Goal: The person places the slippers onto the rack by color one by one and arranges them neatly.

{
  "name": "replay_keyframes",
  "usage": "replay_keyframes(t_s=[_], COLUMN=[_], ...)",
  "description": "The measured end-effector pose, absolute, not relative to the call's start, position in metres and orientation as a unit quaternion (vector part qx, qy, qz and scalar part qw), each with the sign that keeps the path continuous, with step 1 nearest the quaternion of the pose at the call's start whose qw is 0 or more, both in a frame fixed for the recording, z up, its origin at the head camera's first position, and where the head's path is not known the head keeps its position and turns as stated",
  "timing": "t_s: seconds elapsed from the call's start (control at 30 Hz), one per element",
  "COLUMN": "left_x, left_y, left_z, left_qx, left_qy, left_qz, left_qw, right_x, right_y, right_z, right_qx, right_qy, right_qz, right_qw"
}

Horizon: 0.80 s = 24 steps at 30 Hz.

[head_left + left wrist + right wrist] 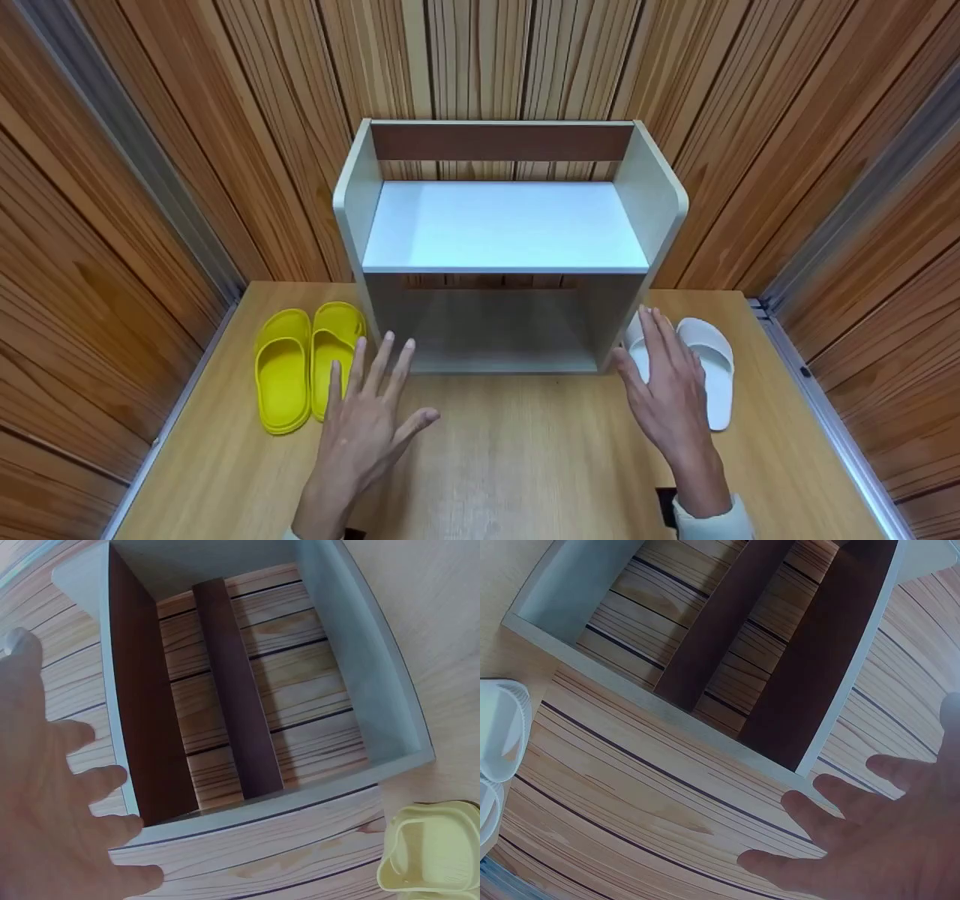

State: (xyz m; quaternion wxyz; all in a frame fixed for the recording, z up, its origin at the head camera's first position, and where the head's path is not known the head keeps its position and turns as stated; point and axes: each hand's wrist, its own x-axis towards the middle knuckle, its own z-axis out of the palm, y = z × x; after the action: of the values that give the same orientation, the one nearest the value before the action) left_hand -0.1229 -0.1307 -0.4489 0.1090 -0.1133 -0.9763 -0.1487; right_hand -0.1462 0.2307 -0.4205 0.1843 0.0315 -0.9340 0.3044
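A small white shelf rack (pixel 506 268) with two levels stands against the back wall. Yellow slippers (pixel 285 382) lie side by side to its left, and white slippers (pixel 712 375) to its right. My left hand (pixel 364 431) hovers with fingers spread in front of the rack's left side, partly over the right yellow slipper. On the other side, my right hand (pixel 664 382) has its fingers extended above the white slippers and hides much of the left one. Neither hand holds anything. In the left wrist view, a yellow slipper (pixel 431 851) shows at the lower right.
Wood-panelled walls (pixel 480 60) rise behind and on both sides. Metal strips (pixel 832 442) edge the wooden board (pixel 517 450) on the left and right. Dark patches (pixel 665 504) show by the wrists. A brown bar (pixel 502 142) spans the rack's upper back.
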Motion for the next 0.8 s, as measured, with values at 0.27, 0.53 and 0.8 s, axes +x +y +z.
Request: replay_keyframes(t_s=[0.27,0.53,0.8], left_x=[-0.123,-0.121,-0.121], left_y=[-0.144,-0.159,-0.174], left_z=[-0.455,-0.466,-0.471], left_qx=[-0.07,0.004,0.045], left_qy=[-0.975,-0.975,-0.969], left_qz=[-0.168,-0.211,-0.234], left_qw=[0.131,0.075,0.069], right_x=[-0.164,-0.174,-0.178], right_y=[0.231,0.233,0.242], right_z=[-0.427,-0.427,-0.412], right_qx=[0.035,0.014,-0.013], right_qy=[-0.913,-0.905,-0.894], right_qz=[0.325,0.34,0.372], right_qw=[0.244,0.256,0.249])
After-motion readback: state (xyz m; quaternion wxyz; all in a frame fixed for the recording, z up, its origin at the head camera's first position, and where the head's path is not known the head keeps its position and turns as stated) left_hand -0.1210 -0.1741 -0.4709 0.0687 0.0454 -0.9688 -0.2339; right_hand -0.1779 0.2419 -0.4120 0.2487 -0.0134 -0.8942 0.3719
